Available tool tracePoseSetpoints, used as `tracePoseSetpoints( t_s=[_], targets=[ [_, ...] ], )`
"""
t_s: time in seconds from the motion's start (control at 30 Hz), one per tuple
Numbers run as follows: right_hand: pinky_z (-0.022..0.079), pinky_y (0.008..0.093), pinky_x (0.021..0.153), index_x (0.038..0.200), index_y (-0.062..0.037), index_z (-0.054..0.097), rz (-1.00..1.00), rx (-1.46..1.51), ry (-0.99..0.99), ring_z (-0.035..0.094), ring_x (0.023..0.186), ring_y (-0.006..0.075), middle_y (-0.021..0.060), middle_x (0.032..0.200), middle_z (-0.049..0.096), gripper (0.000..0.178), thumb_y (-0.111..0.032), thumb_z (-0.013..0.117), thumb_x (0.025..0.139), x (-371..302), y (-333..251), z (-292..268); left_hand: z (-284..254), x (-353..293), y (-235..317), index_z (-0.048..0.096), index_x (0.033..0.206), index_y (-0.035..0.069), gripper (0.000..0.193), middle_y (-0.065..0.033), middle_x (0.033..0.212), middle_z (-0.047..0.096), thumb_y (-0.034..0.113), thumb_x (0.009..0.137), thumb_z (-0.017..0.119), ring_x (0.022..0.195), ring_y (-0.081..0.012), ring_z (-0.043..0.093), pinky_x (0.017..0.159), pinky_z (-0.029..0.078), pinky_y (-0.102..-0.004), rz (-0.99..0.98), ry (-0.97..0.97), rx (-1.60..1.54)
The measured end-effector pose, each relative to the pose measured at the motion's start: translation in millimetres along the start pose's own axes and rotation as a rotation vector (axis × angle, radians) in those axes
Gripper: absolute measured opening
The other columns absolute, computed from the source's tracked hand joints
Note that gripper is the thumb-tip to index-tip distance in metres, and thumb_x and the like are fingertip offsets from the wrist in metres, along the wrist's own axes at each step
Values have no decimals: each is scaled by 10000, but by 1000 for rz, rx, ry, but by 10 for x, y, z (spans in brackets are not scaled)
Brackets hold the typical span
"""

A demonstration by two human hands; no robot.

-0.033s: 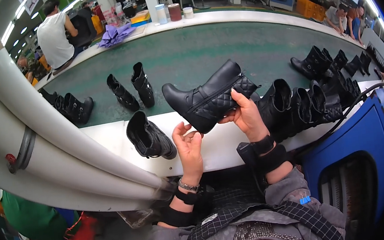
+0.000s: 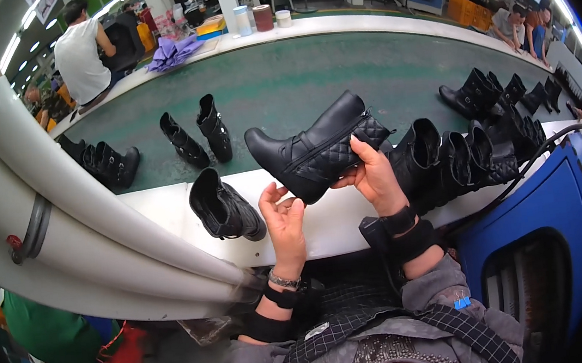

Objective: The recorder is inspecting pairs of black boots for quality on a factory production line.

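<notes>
Right hand (image 2: 374,173) gripping black boot (image 2: 316,149), left hand (image 2: 285,217) open

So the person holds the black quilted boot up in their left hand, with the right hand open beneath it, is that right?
Not quite: the head view shows the right hand gripping the black quilted boot, while the left hand is open beneath it, at the sole.

Boot (image 2: 320,150) held over worktop (image 2: 337,219) edge, right hand (image 2: 375,176) behind its heel, left hand (image 2: 284,217) under sole; one boot (image 2: 224,208) lies left, boot row (image 2: 459,157) right, conveyor (image 2: 295,89) behind.
</notes>
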State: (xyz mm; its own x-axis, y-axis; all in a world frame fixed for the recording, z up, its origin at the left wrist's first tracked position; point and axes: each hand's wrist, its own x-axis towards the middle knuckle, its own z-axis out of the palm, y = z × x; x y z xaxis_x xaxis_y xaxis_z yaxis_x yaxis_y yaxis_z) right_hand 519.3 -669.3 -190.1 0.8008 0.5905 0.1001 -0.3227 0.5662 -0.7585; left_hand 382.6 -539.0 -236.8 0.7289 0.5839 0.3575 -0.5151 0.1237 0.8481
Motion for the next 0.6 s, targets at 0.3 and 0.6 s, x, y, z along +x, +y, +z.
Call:
tracePoseSetpoints(
  t_s=[0.3,0.6],
  targets=[
    [612,404,521,1109,15,579,32,-28,69,704,706,268,156,916,691,322,-257,531,942,-143,-71,-141,84,-58,32,266,1361,15,643,-112,1127,469,-25,831,627,992,-158,514,866,473,-288,-114,-2,-28],
    [602,384,485,1101,28,584,17,-115,71,700,681,259,154,894,695,328,-248,539,930,-155,-53,-257,123,-93,-21,274,1332,11,641,-116,1103,480,-57,809,639,971,-160,527,838,495,-273,-154,21,-49]
  ],
)
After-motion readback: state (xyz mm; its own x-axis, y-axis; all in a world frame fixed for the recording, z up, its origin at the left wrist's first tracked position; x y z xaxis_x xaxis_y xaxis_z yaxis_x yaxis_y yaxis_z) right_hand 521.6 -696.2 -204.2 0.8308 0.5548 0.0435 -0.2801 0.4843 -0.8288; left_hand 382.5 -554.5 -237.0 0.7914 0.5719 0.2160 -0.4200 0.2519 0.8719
